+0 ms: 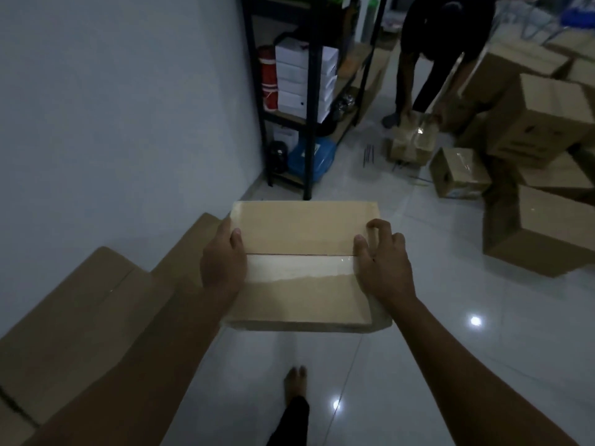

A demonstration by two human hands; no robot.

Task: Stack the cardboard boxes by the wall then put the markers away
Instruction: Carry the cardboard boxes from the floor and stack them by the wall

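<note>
I hold a taped cardboard box (299, 233) in front of me, above the tiled floor. My left hand (222, 262) grips its left edge and my right hand (381, 265) grips its right edge, thumbs on top. To my left, against the white wall, stand stacked cardboard boxes (80, 317), with a further one (190, 243) just behind my left hand. Several thin dark markers (368, 155) lie on the floor farther ahead, beside a small box.
A black metal shelf (309, 91) with white boxes stands by the wall ahead. Another person (431, 59) bends over a small taped box (412, 140). A pile of cardboard boxes (541, 156) fills the right side. My bare foot (294, 386) is on the glossy tiles.
</note>
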